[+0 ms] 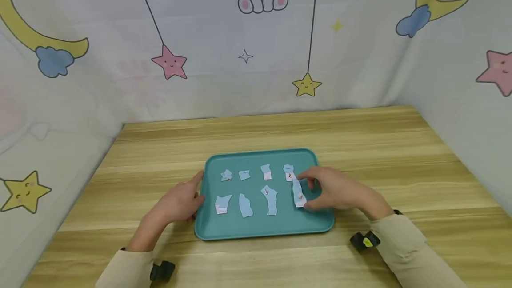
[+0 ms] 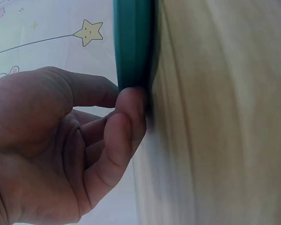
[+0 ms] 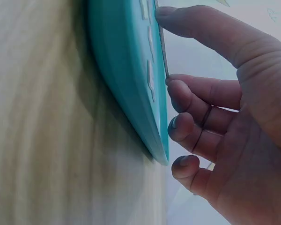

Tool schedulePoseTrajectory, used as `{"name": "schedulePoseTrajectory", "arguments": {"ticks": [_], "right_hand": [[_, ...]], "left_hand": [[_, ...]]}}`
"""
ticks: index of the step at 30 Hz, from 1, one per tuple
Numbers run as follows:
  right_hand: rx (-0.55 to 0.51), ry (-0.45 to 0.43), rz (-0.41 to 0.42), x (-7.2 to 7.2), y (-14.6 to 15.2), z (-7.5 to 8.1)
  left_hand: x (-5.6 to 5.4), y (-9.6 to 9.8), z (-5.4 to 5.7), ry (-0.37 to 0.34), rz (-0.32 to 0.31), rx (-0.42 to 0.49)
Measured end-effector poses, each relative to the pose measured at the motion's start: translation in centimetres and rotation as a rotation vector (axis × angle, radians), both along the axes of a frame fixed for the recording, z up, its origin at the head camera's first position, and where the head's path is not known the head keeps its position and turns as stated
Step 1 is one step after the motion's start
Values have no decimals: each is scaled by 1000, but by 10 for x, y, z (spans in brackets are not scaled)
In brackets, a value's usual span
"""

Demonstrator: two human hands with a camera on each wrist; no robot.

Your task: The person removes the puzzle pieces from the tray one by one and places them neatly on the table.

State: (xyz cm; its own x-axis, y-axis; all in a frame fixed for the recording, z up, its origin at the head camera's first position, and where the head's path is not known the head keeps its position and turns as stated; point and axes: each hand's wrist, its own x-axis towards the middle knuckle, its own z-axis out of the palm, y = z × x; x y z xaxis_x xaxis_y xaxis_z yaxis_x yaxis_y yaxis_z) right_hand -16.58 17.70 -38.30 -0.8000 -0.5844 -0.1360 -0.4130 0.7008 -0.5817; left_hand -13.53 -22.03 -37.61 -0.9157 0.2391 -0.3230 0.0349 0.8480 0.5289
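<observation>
A teal tray [image 1: 236, 230] carries several torn light-blue paper pieces, laid out in two rough rows; some have pink or white parts with small prints. My left hand [image 1: 179, 201] grips the tray's left edge; in the left wrist view its curled fingers [image 2: 117, 145] meet the tray rim [image 2: 133, 51]. Over the tray's right side, my right hand [image 1: 336, 189] holds a long torn paper piece [image 1: 298, 192] by its ends between thumb and index finger. Edge-on in the right wrist view, that piece spans thumb to index finger above the tray. The other right fingers hang loosely curled.
The tray lies on a wood-grain table [image 1: 256, 134]. Among the pieces are a torn paper piece at the upper right [image 1: 288, 170] close to the held one, and a branching paper piece [image 1: 271, 200] to its left. A printed cloth [image 1: 224, 88] hangs behind and at both sides.
</observation>
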Motion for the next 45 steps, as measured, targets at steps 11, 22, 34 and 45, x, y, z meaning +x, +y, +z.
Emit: {"name": "schedulePoseTrajectory", "arguments": {"ticks": [11,22,34,45], "right_hand": [[-115,-23,-44,-11,22,4],[-109,-45,-176,-21,53,13],[-141,-162,-245,-33,72,11],[-181,-192,-236,-40,78,3]], "left_hand": [[4,-2,-2,-12,21,-16],[2,-4,2,-12,5,-10],[2,-5,6,-31,27,-9],[1,-6,3,-21,22,-9]]}}
